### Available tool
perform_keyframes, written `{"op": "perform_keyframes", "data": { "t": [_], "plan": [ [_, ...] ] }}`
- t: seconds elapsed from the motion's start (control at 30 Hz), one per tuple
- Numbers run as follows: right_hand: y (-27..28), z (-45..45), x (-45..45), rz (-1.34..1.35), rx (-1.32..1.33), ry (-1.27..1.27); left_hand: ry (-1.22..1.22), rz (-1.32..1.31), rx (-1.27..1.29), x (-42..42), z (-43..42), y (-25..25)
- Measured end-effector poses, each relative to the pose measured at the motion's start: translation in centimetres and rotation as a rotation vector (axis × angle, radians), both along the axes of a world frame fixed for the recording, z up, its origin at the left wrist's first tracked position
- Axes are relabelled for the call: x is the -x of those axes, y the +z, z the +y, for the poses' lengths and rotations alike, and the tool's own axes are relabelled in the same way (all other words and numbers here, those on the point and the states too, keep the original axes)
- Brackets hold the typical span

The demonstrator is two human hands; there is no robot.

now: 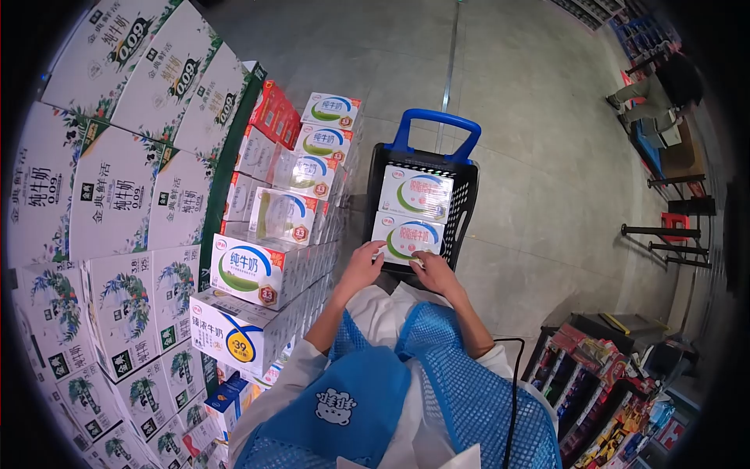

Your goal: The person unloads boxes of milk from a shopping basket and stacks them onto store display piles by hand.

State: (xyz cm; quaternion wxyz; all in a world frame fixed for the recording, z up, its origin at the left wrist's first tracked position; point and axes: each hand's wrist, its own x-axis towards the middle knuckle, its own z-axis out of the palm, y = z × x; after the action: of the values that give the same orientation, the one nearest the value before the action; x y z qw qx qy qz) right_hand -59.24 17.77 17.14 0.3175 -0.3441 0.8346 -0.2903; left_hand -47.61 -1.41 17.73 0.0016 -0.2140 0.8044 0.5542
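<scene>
Two white milk boxes with green and blue swooshes and red lettering lie one behind the other in a black shopping basket [462,209] with a raised blue handle. The far milk box [415,194] is untouched. My left hand [362,266] is at the left near corner of the near milk box [408,234], fingers bent against it. My right hand [434,273] grips the same box at its near edge, its fingertips on the top face. The undersides of both hands and some fingers are hidden.
Stacked milk cartons [258,270] rise close on my left, beside a tall wall of white milk cases [117,187]. Grey floor [531,180] surrounds the basket. A snack rack [582,375] stands at the right, and a person [656,94] is at the far right.
</scene>
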Motion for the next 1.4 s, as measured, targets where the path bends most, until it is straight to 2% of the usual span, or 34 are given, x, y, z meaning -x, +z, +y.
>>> {"op": "perform_keyframes", "data": {
  "t": [0.17,0.23,0.47,0.53,0.63,0.8,0.87,1.03,1.17,1.27,1.4],
  "plan": [
    [-1.3,1.1,0.2,0.069,0.008,0.006,0.022,0.072,-0.010,0.3,-0.9,-1.6],
    [-0.9,1.4,0.2,-0.010,-0.013,-0.047,0.007,0.067,0.021,0.4,-1.0,-1.0],
    [-2.7,2.0,0.6,0.033,0.055,-0.057,0.009,0.043,0.072,0.8,-2.4,-0.5],
    [-1.2,1.3,0.8,0.016,0.003,-0.048,-0.047,-0.034,0.158,0.7,-3.1,-0.6],
    [-1.0,1.0,1.1,-0.012,0.005,-0.015,-0.028,-0.036,0.114,0.4,-3.1,-0.2],
    [-0.3,1.9,1.7,-0.005,-0.089,0.013,0.019,-0.067,0.030,-0.4,-1.7,-1.9],
    [-0.4,2.6,2.4,-0.042,-0.124,0.008,0.095,0.008,0.002,-0.8,-0.6,-2.7],
    [-0.1,4.3,4.2,-0.066,-0.150,0.018,0.091,-0.103,0.008,-1.1,1.1,-1.7],
    [-0.6,5.7,5.5,-0.069,-0.103,0.053,0.109,-0.049,0.084,-0.4,3.3,-1.5],
    [0.2,5.8,7.1,0.001,-0.107,0.105,0.091,-0.097,0.102,1.0,4.6,1.3],
    [-0.3,7.1,8.3,-0.043,0.040,0.110,0.192,-0.036,0.079,1.9,7.4,1.5]
  ]
}}
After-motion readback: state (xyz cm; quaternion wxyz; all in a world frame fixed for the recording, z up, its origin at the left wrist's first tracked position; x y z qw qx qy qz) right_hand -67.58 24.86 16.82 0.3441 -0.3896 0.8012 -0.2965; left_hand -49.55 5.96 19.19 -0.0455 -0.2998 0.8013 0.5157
